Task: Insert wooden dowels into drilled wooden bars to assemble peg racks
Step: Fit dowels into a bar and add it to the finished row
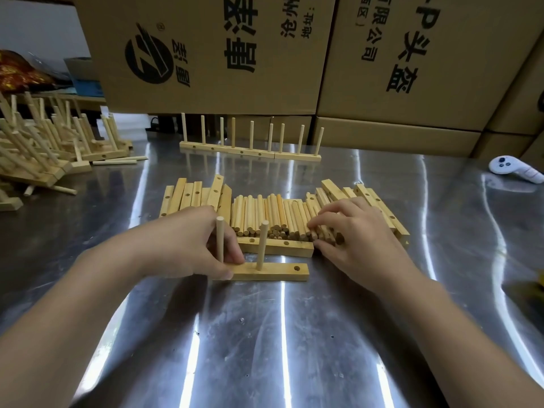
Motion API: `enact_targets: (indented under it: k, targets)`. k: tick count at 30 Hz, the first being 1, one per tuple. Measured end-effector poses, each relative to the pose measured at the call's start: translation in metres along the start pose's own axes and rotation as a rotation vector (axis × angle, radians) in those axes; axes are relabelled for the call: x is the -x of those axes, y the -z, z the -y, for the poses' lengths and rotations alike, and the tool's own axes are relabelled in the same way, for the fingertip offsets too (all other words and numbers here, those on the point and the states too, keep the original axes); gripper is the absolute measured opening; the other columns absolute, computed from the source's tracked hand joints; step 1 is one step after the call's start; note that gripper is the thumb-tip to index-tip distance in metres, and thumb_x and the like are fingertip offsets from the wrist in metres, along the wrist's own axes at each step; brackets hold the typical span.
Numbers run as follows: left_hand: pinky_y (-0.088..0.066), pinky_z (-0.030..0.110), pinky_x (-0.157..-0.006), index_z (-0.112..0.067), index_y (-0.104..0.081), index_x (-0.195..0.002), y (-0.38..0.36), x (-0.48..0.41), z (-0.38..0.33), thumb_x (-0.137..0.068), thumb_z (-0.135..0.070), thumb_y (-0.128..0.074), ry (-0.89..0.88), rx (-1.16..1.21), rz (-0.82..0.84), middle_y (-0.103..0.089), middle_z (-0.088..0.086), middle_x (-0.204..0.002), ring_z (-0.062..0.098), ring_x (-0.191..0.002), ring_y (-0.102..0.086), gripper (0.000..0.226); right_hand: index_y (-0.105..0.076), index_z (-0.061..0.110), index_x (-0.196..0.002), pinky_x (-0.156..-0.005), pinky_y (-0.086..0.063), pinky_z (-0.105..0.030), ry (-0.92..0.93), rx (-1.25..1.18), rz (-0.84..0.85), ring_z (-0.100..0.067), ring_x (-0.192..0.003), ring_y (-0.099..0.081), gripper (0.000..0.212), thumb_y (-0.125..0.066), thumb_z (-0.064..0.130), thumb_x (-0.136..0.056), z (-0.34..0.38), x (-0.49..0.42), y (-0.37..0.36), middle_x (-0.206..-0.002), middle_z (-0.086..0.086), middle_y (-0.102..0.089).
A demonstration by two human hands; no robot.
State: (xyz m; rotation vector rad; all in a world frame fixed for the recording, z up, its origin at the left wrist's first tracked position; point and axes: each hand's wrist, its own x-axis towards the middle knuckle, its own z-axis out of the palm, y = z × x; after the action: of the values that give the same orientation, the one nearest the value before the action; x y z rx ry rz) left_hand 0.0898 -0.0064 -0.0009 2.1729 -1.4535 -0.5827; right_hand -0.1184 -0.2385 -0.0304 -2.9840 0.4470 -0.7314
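A drilled wooden bar (273, 272) lies flat on the steel table in front of me. Two dowels stand upright in it, one at the left end (220, 240) and one in the middle (262, 245); the hole at its right end (296, 268) is open. My left hand (203, 245) grips the bar's left end. My right hand (353, 234) rests on the pile of loose dowels (270, 216), fingertips curled over dowels at its right side. A second bare bar (279, 245) lies just behind the first.
Loose drilled bars lie left (194, 195) and right (371, 201) of the dowel pile. Finished racks (250, 148) stand at the back; more lie heaped at the far left (44, 142). Cardboard boxes (206, 54) wall the rear. A white controller (515, 169) sits far right.
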Motion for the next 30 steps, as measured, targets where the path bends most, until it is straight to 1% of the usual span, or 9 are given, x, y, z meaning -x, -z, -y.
enact_targets:
  k: [4, 7, 10, 14, 18, 20, 22, 26, 30]
  targets:
    - [-0.052, 0.012, -0.066, -0.047, -0.081, -0.088, 0.000, 0.001, -0.002, -0.081, -0.029, -0.091, 0.008, -0.011, 0.004, -0.075, -0.025, -0.086, -0.005, -0.086, -0.070, 0.021, -0.080, 0.028, -0.115, -0.096, -0.048, -0.042, 0.040, -0.042, -0.183, -0.015, -0.115, -0.056, 0.019, -0.075, 0.032, -0.096, 0.001, -0.002, 0.003, -0.116, 0.010, -0.069]
    - [-0.049, 0.006, -0.065, -0.046, -0.081, -0.087, 0.000, 0.002, -0.003, -0.081, -0.030, -0.092, 0.011, -0.018, -0.002, -0.075, -0.026, -0.085, -0.008, -0.086, -0.068, 0.020, -0.079, 0.025, -0.111, -0.088, -0.054, -0.035, -0.105, -0.456, -0.382, -0.007, -0.105, -0.066, 0.012, -0.071, 0.027, -0.102, 0.009, -0.003, 0.007, -0.104, 0.015, -0.075]
    - [-0.047, 0.004, -0.065, -0.045, -0.081, -0.086, 0.000, 0.002, -0.002, -0.080, -0.029, -0.092, 0.013, -0.028, -0.004, -0.075, -0.027, -0.084, -0.010, -0.086, -0.068, 0.020, -0.080, 0.022, -0.108, -0.082, -0.057, -0.031, -0.316, -1.009, -0.363, -0.014, -0.101, -0.074, 0.014, -0.066, 0.024, -0.105, 0.017, -0.007, 0.016, -0.101, 0.003, -0.080]
    - [-0.048, 0.006, -0.066, -0.046, -0.081, -0.086, 0.001, 0.001, -0.003, -0.080, -0.030, -0.092, -0.003, -0.045, 0.011, -0.075, -0.026, -0.084, -0.007, -0.086, -0.069, 0.020, -0.081, 0.019, -0.107, -0.083, -0.050, -0.031, -0.405, -1.314, -0.245, -0.018, -0.105, -0.075, 0.019, -0.062, 0.023, -0.106, 0.022, -0.008, 0.025, -0.107, -0.007, -0.081]
    - [-0.054, 0.017, -0.077, -0.044, -0.081, -0.099, 0.012, 0.007, -0.010, -0.076, -0.050, -0.093, -0.020, -0.010, 0.033, -0.077, -0.021, -0.095, -0.002, -0.094, -0.071, 0.027, -0.082, 0.024, -0.111, -0.084, -0.051, -0.032, -0.347, -1.414, -0.183, -0.015, -0.107, -0.075, 0.020, -0.065, 0.030, -0.102, 0.028, -0.008, 0.029, -0.112, -0.008, -0.080]
    - [-0.054, 0.025, -0.086, -0.048, -0.077, -0.111, 0.019, 0.013, -0.018, -0.074, -0.067, -0.088, -0.062, 0.096, -0.052, -0.077, -0.020, -0.104, -0.001, -0.102, -0.071, 0.043, -0.081, 0.025, -0.116, -0.083, -0.054, -0.030, -0.300, -1.435, -0.171, -0.016, -0.110, -0.074, 0.021, -0.068, 0.031, -0.101, 0.031, -0.008, 0.032, -0.115, -0.007, -0.080]
    - [-0.053, 0.023, -0.081, -0.052, -0.073, -0.116, 0.020, 0.018, -0.032, -0.074, -0.076, -0.077, -0.147, 0.215, -0.184, -0.076, -0.021, -0.108, -0.001, -0.103, -0.071, 0.049, -0.080, 0.026, -0.119, -0.081, -0.058, -0.026, -0.250, -1.443, -0.152, -0.018, -0.114, -0.074, 0.024, -0.069, 0.031, -0.099, 0.034, -0.007, 0.034, -0.118, -0.007, -0.079]
    - [-0.050, 0.034, -0.082, -0.045, -0.078, -0.105, 0.005, 0.021, -0.059, -0.075, -0.071, -0.082, -0.285, 0.215, -0.388, -0.077, -0.022, -0.099, -0.001, -0.101, -0.071, 0.040, -0.079, 0.026, -0.120, -0.082, -0.058, -0.023, -0.177, -1.461, -0.135, -0.022, -0.117, -0.074, 0.025, -0.075, 0.029, -0.095, 0.039, -0.007, 0.037, -0.119, -0.008, -0.079]
    - [-0.048, 0.036, -0.081, -0.038, -0.081, -0.099, -0.003, 0.020, -0.065, -0.079, -0.047, -0.082, -0.374, 0.202, -0.513, -0.078, -0.021, -0.089, 0.003, -0.096, -0.073, 0.022, -0.079, 0.025, -0.116, -0.082, -0.057, -0.022, -0.146, -1.475, -0.145, -0.024, -0.114, -0.075, 0.025, -0.079, 0.029, -0.092, 0.042, -0.007, 0.040, -0.118, -0.010, -0.079]
